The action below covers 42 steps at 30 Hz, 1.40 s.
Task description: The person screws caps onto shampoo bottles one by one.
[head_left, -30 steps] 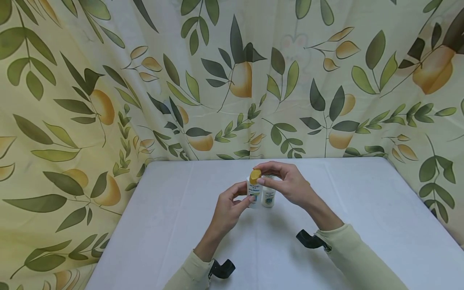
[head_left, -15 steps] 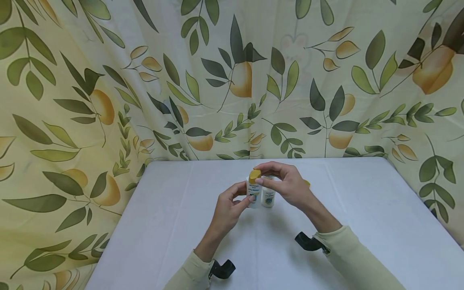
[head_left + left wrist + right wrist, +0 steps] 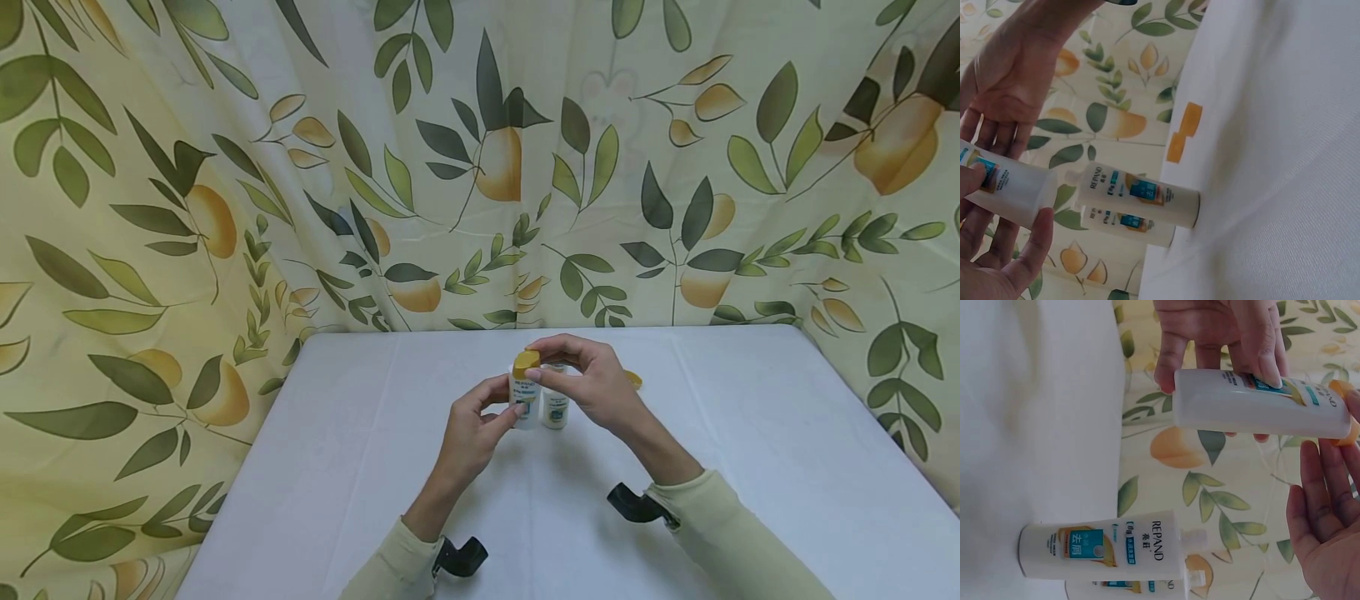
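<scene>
My left hand (image 3: 474, 421) grips the body of a white shampoo bottle (image 3: 1254, 406) marked REPAND, held above the table. On its top sits a yellow cap (image 3: 527, 365), which my right hand (image 3: 596, 385) pinches between thumb and fingers. Close beside it, an uncapped shampoo bottle (image 3: 1104, 547) of the same kind stands upright with its bare neck showing. A second uncapped bottle (image 3: 1129, 226) stands right by that one, mostly hidden in the head view.
Two loose yellow caps (image 3: 1184, 132) lie on the white-covered table (image 3: 360, 467); the head view shows one yellow cap (image 3: 634, 380) partly behind my right hand. A leaf-and-fruit patterned curtain (image 3: 442, 250) hangs along the far edge. Black wrist cameras (image 3: 461, 557) stick out from both sleeves.
My right wrist and forearm have shifted slightly left and down, uncovering a loose yellow cap on the table. Both hands stay at the bottle and its cap.
</scene>
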Tool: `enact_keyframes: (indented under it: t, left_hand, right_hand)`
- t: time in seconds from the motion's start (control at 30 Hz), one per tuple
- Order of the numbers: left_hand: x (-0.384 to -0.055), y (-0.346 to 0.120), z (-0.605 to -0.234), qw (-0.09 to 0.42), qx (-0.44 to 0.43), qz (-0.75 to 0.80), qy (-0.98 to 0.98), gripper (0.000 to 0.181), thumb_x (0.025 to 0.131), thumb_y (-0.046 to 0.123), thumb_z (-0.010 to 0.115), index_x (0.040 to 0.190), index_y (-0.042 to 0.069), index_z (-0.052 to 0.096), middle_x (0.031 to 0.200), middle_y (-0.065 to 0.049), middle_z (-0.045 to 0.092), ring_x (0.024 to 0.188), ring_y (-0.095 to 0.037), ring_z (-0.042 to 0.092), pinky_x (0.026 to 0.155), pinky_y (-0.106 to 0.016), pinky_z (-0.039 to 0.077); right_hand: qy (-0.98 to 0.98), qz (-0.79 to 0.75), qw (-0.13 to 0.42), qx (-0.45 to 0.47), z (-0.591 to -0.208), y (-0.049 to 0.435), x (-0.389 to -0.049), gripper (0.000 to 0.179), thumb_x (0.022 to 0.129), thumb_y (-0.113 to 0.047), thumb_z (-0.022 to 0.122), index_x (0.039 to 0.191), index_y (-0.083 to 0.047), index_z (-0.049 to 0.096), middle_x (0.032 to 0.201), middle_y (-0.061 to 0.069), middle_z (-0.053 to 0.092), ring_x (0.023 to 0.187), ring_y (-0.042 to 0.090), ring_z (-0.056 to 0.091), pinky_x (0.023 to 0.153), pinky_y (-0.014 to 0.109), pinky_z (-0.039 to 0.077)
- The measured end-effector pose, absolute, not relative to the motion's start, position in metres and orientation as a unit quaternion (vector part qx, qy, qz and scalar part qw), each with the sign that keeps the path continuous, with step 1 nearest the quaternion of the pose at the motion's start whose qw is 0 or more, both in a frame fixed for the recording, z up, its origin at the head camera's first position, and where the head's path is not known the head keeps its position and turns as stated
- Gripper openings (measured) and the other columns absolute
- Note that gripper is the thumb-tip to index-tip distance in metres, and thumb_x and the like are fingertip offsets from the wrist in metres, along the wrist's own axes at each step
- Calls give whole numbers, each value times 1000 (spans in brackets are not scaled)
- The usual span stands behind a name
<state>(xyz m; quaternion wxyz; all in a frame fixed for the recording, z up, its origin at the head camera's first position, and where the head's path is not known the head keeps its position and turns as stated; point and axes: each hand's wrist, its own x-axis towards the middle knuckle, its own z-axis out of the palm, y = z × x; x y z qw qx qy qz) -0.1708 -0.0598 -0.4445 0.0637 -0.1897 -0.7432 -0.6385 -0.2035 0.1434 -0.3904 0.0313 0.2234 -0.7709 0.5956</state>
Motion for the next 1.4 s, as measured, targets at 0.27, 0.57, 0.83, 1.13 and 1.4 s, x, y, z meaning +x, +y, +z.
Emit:
enact_keyframes:
  t: [0.27, 0.57, 0.83, 1.13, 1.4]
  left_hand:
    - [-171, -59, -445, 60, -179, -645, -741, 42, 94, 9, 73, 134, 10, 63, 120, -6, 69, 114, -22, 65, 85, -28, 61]
    - [-171, -59, -446, 69, -182, -642, -741, 41, 95, 11, 73, 134, 8, 63, 120, -7, 68, 113, -23, 65, 84, -28, 61]
    - [-173, -60, -448, 73, -182, -644, -739, 41, 94, 11, 74, 134, 9, 63, 120, -6, 69, 112, -22, 66, 83, -28, 61]
    - [-173, -59, -449, 78, -180, -646, -738, 42, 93, 12, 75, 133, 10, 64, 120, -5, 69, 111, -21, 66, 82, -28, 61]
    - [-174, -58, -449, 79, -174, -652, -734, 41, 92, 12, 76, 132, 12, 65, 118, -4, 69, 110, -21, 66, 81, -28, 62]
  right_hand:
    - [-775, 592, 39, 216, -391, 141, -203, 29, 88, -18, 81, 115, -11, 71, 113, 2, 72, 108, 22, 67, 99, 46, 48]
    - [-778, 589, 46, 213, -390, 139, -203, 29, 88, -17, 81, 114, -10, 71, 112, 2, 73, 107, 21, 67, 99, 43, 51]
    - [-782, 585, 48, 208, -389, 137, -203, 28, 89, -17, 80, 113, -9, 70, 111, 3, 73, 106, 20, 67, 98, 38, 52]
    - [-775, 594, 57, 207, -390, 135, -205, 27, 87, -15, 82, 110, -8, 69, 110, 4, 72, 102, 22, 67, 98, 41, 51]
    - [-776, 595, 66, 198, -391, 133, -203, 29, 86, -17, 83, 110, -9, 68, 107, 4, 71, 100, 23, 67, 99, 48, 48]
